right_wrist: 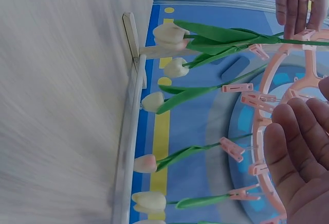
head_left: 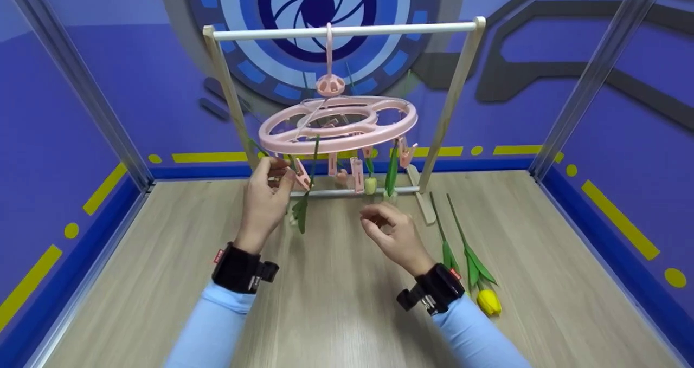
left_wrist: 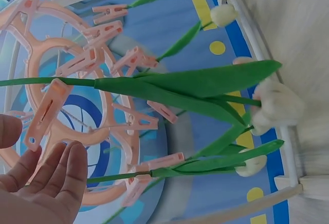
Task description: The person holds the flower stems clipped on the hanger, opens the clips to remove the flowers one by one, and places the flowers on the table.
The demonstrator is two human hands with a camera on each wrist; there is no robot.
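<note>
A pink round clip hanger (head_left: 391, 123) hangs from the white top rod of a wooden rack (head_left: 379, 30). Several artificial tulips hang head down from its clips, among them one with a long green stem (head_left: 313, 165) and white flower heads (right_wrist: 169, 33). My left hand (head_left: 281, 174) is raised to the hanger's near left edge, its straight fingers (left_wrist: 49, 175) beside a pink clip (left_wrist: 45, 112) that holds that stem. My right hand (head_left: 375, 216) hovers lower, in front of the rack, with loosely curled fingers (right_wrist: 300, 147) that hold nothing.
Two more tulips lie on the wooden table to the right of my right wrist, one with a yellow head (head_left: 489, 301). The rack's lower rod (head_left: 331, 193) runs behind my hands. Blue walls enclose the table on three sides.
</note>
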